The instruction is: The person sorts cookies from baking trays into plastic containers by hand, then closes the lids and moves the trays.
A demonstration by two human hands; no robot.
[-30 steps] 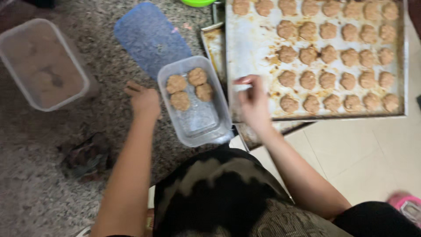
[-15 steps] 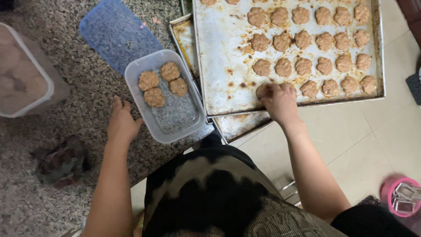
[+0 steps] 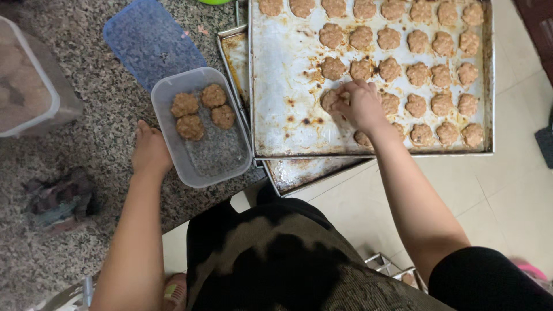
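Note:
My right hand (image 3: 360, 105) reaches over a large metal baking tray (image 3: 282, 69) covered with several round brown cookies, its fingers closing on one cookie (image 3: 330, 99) near the tray's left part. My left hand (image 3: 151, 151) rests flat on the speckled granite counter (image 3: 103, 196), touching the left side of a clear plastic container (image 3: 222, 155). Several cookies (image 3: 201, 109) lie in the far end of that container.
A blue lid (image 3: 151, 41) lies on the counter beyond the container. A second clear tub (image 3: 34, 109) stands at far left. A crumpled dark cloth (image 3: 55, 198) lies at left. Another greasy tray (image 3: 299, 171) sticks out beneath the big one, over the tiled floor (image 3: 507, 190).
My right hand moved from the tray's near row farther in, onto a cookie in the third row. My left hand stays by the container.

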